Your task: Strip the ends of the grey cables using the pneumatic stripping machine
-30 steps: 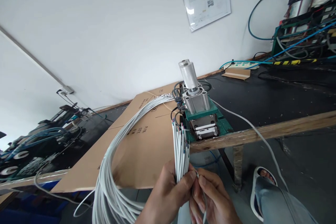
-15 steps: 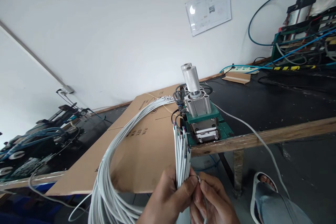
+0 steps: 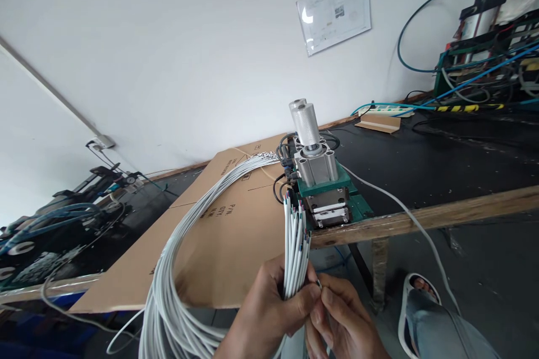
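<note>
My left hand (image 3: 273,305) is closed around a bundle of white cables (image 3: 296,252), whose cut ends point up and show small coloured wire tips. Close beside it on the right, my right hand (image 3: 343,314) pinches the tip of a single cable (image 3: 319,284) against the left thumb and fingers. Most of that cable is hidden by the fingers. A long curved coil of white cables (image 3: 172,269) runs from the lower left over a cardboard sheet (image 3: 227,247). Just beyond the bundle stands a metal pneumatic press (image 3: 315,168) on a green base.
The black bench (image 3: 404,168) has a wooden front edge (image 3: 400,224), with a grey cable (image 3: 404,205) hanging over it. More machines stand at the left (image 3: 54,224) and at the far right (image 3: 480,39). A power strip (image 3: 385,111) lies near the wall. A sandalled foot (image 3: 416,303) shows below.
The bundle and my left hand have shifted slightly right and the bundle stands a little more tilted. My right hand keeps its pinch at the single cable's tip.
</note>
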`<control>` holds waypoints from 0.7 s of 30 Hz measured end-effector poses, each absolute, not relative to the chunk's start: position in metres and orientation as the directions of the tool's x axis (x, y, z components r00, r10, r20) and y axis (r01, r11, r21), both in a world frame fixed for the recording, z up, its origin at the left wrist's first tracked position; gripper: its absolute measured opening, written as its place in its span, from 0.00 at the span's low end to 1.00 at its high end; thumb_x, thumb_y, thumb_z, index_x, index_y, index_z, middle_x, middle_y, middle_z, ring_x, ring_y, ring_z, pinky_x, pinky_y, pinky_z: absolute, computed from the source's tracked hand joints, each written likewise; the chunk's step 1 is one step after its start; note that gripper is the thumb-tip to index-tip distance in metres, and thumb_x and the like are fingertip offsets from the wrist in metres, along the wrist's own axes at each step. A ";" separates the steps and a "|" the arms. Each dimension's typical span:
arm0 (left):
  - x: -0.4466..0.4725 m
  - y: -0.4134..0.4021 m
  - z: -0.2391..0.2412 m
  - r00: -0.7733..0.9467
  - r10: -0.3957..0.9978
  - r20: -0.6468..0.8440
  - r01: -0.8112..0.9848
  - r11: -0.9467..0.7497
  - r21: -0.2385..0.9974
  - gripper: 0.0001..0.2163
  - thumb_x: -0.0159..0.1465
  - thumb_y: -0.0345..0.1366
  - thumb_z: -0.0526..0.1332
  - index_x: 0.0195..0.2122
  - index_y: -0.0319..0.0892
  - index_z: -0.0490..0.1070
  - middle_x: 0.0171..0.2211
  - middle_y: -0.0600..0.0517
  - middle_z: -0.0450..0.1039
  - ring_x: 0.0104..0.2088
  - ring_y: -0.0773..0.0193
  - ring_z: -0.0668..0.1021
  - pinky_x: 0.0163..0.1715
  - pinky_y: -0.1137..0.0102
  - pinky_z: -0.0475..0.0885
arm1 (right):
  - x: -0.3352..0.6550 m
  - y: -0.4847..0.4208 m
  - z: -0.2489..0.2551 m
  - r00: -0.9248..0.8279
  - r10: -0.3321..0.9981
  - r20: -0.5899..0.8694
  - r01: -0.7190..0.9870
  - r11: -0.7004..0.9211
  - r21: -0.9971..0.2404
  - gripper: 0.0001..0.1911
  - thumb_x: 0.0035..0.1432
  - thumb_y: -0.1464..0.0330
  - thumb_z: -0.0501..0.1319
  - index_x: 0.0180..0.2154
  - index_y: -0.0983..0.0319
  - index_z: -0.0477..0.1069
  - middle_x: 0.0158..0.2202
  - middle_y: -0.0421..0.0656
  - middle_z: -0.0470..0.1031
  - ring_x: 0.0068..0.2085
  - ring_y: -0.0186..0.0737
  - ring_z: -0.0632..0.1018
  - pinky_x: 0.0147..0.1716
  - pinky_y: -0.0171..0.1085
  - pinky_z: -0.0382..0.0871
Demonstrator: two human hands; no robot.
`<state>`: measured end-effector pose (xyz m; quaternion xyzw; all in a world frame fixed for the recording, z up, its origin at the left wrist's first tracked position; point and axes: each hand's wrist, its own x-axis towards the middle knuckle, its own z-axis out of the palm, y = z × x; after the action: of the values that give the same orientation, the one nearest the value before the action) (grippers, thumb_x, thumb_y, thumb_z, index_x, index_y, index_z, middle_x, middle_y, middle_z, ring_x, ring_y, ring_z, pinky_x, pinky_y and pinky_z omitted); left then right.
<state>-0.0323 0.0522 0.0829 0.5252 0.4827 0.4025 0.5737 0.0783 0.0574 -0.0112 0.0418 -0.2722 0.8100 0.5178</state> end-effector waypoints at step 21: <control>-0.026 0.045 0.082 0.189 0.977 -0.099 0.150 0.071 0.986 0.22 0.62 0.57 0.66 0.32 0.43 0.65 0.18 0.60 0.65 0.17 0.72 0.65 0.19 0.76 0.62 | 0.077 0.064 -0.011 -0.373 0.839 0.395 -0.907 -0.241 -0.345 0.20 0.69 0.55 0.62 0.28 0.61 0.73 0.17 0.31 0.59 0.16 0.26 0.62 0.20 0.26 0.66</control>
<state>-0.0259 0.0448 0.0819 0.5593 0.5037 0.3896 0.5307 0.0768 0.0639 -0.0114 0.0641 -0.2650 0.7849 0.5563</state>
